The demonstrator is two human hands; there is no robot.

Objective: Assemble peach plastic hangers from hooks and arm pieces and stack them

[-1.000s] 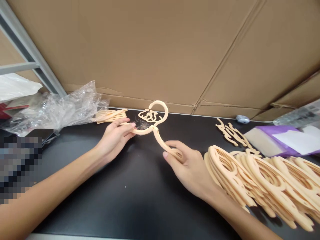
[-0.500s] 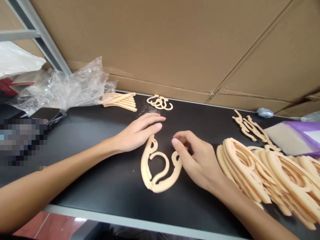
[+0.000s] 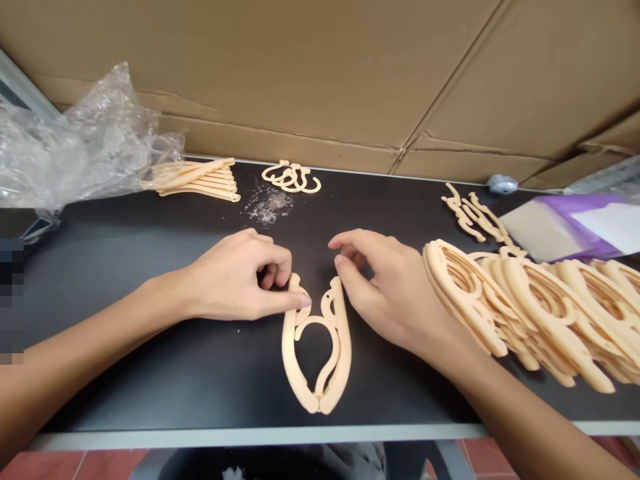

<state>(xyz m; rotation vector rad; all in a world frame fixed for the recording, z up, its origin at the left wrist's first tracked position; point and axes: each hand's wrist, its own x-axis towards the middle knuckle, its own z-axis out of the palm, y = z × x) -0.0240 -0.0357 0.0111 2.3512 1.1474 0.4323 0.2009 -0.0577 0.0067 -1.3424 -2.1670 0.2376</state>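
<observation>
A cream plastic folding hanger point(image 3: 343, 360) lies on the black table with its two arms folded up and its curved hook between them. My left hand point(image 3: 240, 277) has its thumb over the upper end of the left arm, the fingers curled on the far side of it. Close by the tip of the right arm is my right hand point(image 3: 387, 287), its fingers loosely bent, with a gap between thumb and forefinger and nothing seen in it.
Stacked folded hangers point(image 3: 540, 300) lie at the right, with loose arm pieces point(image 3: 470, 217) behind them. Hooks point(image 3: 293, 179) and a pile of strips point(image 3: 200, 180) sit along the back. Clear plastic wrap point(image 3: 95, 140) is at left, a purple packet point(image 3: 565, 227) at right.
My left hand has gone from stretched flat to gripping the hanger's left arm. The hanger now stands straighter, its arms aligned more evenly. The view has shifted.
</observation>
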